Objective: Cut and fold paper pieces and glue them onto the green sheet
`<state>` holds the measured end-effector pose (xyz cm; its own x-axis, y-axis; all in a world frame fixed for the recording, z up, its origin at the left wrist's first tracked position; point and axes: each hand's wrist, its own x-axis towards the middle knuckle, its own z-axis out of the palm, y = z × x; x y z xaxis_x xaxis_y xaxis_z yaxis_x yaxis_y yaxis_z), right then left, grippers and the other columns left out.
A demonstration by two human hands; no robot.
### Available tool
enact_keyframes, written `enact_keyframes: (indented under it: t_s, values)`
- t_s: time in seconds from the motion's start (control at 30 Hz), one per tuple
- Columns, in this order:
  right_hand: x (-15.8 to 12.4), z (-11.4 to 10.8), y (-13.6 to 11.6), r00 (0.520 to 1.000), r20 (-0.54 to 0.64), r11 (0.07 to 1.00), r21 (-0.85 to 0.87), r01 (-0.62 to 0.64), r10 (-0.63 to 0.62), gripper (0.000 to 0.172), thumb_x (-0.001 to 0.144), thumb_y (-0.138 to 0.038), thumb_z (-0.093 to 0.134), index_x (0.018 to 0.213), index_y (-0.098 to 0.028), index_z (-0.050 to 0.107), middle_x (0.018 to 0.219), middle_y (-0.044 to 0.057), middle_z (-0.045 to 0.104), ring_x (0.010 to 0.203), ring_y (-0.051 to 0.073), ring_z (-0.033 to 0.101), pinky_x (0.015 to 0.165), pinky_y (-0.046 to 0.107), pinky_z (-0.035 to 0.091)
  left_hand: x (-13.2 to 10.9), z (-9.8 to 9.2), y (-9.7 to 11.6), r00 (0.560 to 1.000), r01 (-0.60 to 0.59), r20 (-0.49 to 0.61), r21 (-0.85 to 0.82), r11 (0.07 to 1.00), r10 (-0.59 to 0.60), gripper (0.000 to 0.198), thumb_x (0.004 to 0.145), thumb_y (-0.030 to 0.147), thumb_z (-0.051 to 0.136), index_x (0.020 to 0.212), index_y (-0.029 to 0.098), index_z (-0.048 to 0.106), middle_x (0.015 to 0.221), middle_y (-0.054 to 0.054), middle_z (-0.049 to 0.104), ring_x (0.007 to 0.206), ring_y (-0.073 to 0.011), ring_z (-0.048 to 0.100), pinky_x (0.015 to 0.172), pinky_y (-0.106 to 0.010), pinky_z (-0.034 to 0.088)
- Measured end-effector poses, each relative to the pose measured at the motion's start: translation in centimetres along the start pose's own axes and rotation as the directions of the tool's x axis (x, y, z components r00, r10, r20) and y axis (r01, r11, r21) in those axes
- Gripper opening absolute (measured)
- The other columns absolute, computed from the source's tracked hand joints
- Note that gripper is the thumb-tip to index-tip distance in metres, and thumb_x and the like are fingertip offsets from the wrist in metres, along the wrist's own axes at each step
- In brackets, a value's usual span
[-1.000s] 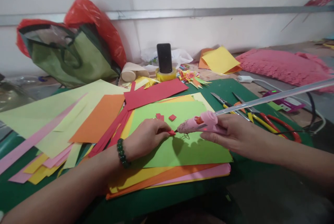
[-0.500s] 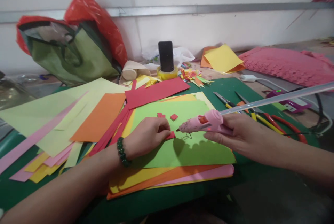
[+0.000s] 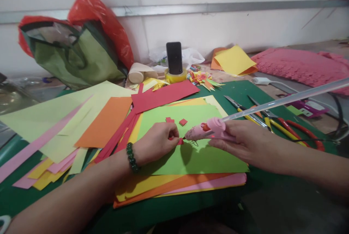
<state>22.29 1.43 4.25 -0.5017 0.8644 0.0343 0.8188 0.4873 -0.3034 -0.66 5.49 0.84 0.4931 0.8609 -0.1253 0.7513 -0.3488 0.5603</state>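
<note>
Here, the only containers in view stand at the back left: a green bag [image 3: 73,57] gapes open against the wall with a red plastic bag [image 3: 103,26] bunched behind and inside its mouth; what else lies in it cannot be told. Nearer the middle, a dark phone [image 3: 174,58] stands upright in the hole of a yellow tape roll [image 3: 175,78]. The right hand [image 3: 242,137] is closed around a pink glue gun [image 3: 208,131], which is held just above a light green sheet [image 3: 191,143] topping a stack of coloured paper on the green mat [image 3: 234,92]. The gun's long axis runs nearly level from right to left, its nozzle pointing left at a small red paper piece [image 3: 179,141], the tip touching or all but touching it. A clear glue stick [image 3: 286,99] juts from the back of the gun, rising to the right. The left hand [image 3: 156,142], with a dark green bead bracelet [image 3: 132,158] on its wrist, is curled and pinches that red piece between thumb and fingertips, low over the green sheet. Two more red scraps [image 3: 176,121] lie just beyond the hands on the same sheet. Scissors [image 3: 272,119] with yellow and red handles lie on the mat behind the right hand.
</note>
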Motion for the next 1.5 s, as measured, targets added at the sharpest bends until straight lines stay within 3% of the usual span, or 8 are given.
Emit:
enact_keyframes:
  t_s: [0.2, 0.37, 0.53, 0.73, 0.9, 1.17, 1.3, 1.5]
  values:
    - [0.15, 0.13, 0.00, 1.000, 0.016, 0.999, -0.033, -0.012, 0.013, 0.035, 0.091, -0.041, 0.041, 0.062, -0.022, 0.048, 0.059, 0.002, 0.055, 0.054, 0.016, 0.051, 0.053, 0.026, 0.036, -0.08, 0.01, 0.15, 1.000, 0.007, 0.002, -0.003, 1.000, -0.007, 0.012, 0.076, 0.019, 0.055, 0.066, 0.017, 0.060, 0.066, -0.001, 0.064, 0.061, -0.0135, 0.055, 0.054, -0.024, 0.037]
    - [0.34, 0.02, -0.06, 0.998, 0.058, 1.000, -0.007, -0.013, 0.013, 0.033, 0.091, -0.041, 0.041, 0.069, -0.020, 0.052, 0.068, 0.004, 0.062, 0.062, 0.017, 0.056, 0.057, 0.026, 0.038, -0.09, -0.15, 0.37, 1.000, 0.021, 0.011, 0.007, 1.000, -0.021, 0.012, 0.075, 0.016, 0.054, 0.066, 0.016, 0.060, 0.066, -0.002, 0.064, 0.061, -0.0135, 0.055, 0.054, -0.023, 0.036]
    - [0.25, -0.24, -0.15, 0.994, 0.103, 0.999, -0.038, -0.026, 0.030, 0.035, 0.091, -0.043, 0.042, 0.065, -0.021, 0.050, 0.062, 0.002, 0.059, 0.054, 0.015, 0.052, 0.052, 0.025, 0.034, -0.06, -0.17, 0.30, 1.000, 0.017, 0.009, -0.005, 1.000, -0.017, 0.010, 0.075, 0.014, 0.055, 0.066, 0.016, 0.060, 0.067, -0.001, 0.064, 0.061, -0.0127, 0.055, 0.055, -0.023, 0.037]
    - [0.63, 0.09, -0.01, 0.998, 0.049, 0.997, -0.074, -0.030, 0.034, 0.034, 0.090, -0.040, 0.045, 0.063, -0.021, 0.048, 0.059, 0.002, 0.057, 0.054, 0.015, 0.051, 0.052, 0.026, 0.033, -0.10, 0.01, 0.07, 1.000, -0.004, -0.006, -0.007, 1.000, 0.004, 0.010, 0.074, 0.015, 0.054, 0.066, 0.017, 0.060, 0.065, -0.001, 0.063, 0.059, -0.0125, 0.054, 0.053, -0.023, 0.037]
    - [0.73, 0.09, -0.13, 0.996, 0.075, 0.997, -0.060, -0.046, 0.050, 0.032, 0.089, -0.042, 0.046, 0.065, -0.021, 0.048, 0.063, 0.002, 0.058, 0.056, 0.016, 0.052, 0.053, 0.026, 0.033, -0.14, 0.13, -0.14, 1.000, -0.014, -0.018, -0.009, 1.000, 0.014, 0.010, 0.074, 0.015, 0.054, 0.066, 0.017, 0.060, 0.066, -0.001, 0.064, 0.060, -0.0130, 0.054, 0.054, -0.023, 0.037]
    - [0.80, -0.01, -0.40, 0.994, 0.060, 0.992, -0.098, -0.081, 0.087, 0.037, 0.086, -0.040, 0.050, 0.056, -0.022, 0.039, 0.051, -0.002, 0.045, 0.046, 0.013, 0.042, 0.047, 0.025, 0.026, 0.00, 0.23, -0.28, 1.000, -0.013, -0.015, -0.018, 1.000, 0.013, 0.009, 0.074, 0.016, 0.055, 0.069, 0.017, 0.062, 0.067, -0.002, 0.065, 0.061, -0.0134, 0.055, 0.054, -0.023, 0.036]
    - [0.64, -0.30, -0.52, 0.993, 0.097, 0.997, -0.063, -0.055, 0.061, 0.032, 0.086, -0.040, 0.050, 0.061, -0.022, 0.045, 0.055, -0.001, 0.052, 0.050, 0.014, 0.048, 0.050, 0.025, 0.031, 0.01, 0.32, -0.33, 1.000, -0.007, -0.016, -0.014, 1.000, 0.007, 0.009, 0.074, 0.014, 0.055, 0.069, 0.016, 0.062, 0.068, -0.002, 0.065, 0.062, -0.0133, 0.055, 0.055, -0.023, 0.037]
    - [0.75, -0.25, -0.24, 0.998, 0.056, 0.999, -0.041, -0.016, 0.018, 0.029, 0.088, -0.038, 0.046, 0.065, -0.021, 0.051, 0.065, 0.002, 0.060, 0.060, 0.017, 0.057, 0.056, 0.026, 0.037, -0.06, 0.22, -0.10, 1.000, -0.014, -0.025, 0.000, 1.000, 0.014, 0.009, 0.074, 0.014, 0.055, 0.067, 0.016, 0.061, 0.065, -0.001, 0.064, 0.060, -0.0128, 0.053, 0.053, -0.024, 0.036]
